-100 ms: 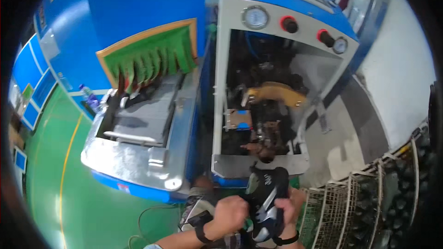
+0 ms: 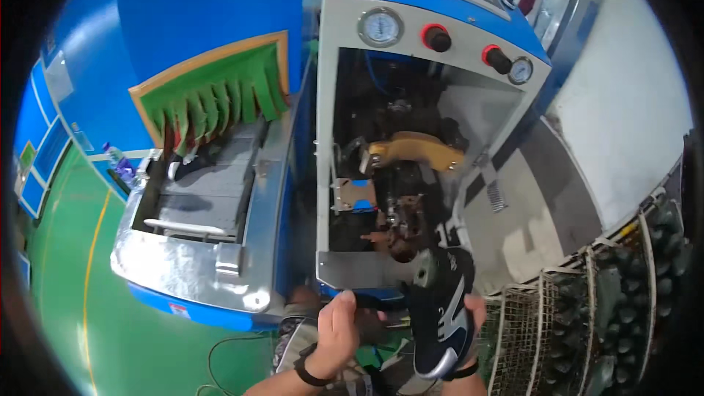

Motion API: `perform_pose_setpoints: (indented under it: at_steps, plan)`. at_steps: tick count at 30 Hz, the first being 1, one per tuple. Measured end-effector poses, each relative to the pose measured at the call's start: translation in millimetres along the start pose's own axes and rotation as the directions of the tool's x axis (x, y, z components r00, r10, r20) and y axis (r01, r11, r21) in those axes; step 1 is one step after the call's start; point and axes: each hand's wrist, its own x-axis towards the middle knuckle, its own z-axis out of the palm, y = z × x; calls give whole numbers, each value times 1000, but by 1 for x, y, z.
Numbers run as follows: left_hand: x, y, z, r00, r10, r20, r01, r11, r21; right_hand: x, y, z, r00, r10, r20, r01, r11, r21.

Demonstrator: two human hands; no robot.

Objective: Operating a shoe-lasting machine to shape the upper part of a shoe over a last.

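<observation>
One black shoe [image 2: 438, 315] right of the frame's bottom centre, below a blue-and-white machine [image 2: 328, 125]. Gripping its side with the right hand [image 2: 475, 317]; curling the left hand [image 2: 337, 331] just left of it, cannot tell whether around anything.

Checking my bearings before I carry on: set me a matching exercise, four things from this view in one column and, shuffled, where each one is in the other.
Things
1. black shoe
2. green strip curtain
3. yellow curved part
4. wire racks

Places
A. inside the grey-framed machine
B. at the picture's lower right
C. in the person's right hand
D. hanging at the opening of the blue machine on the left

Right pairs: 1-C; 2-D; 3-A; 4-B
</observation>
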Motion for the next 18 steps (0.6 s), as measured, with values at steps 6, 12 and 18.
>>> perform_pose_setpoints:
  at_steps: [6,12,18]
  plan:
    - [16,-36,-28,900,-252,356,-13,801,599,62,-72,91,861,-146,488,508,181,-842]
    - [20,-64,-41,889,-353,291,84,752,654,127,-65,160,945,60,321,317,-407,-857]
    - [22,-58,-51,822,-401,405,95,797,597,148,-51,171,974,156,164,226,-636,-738]
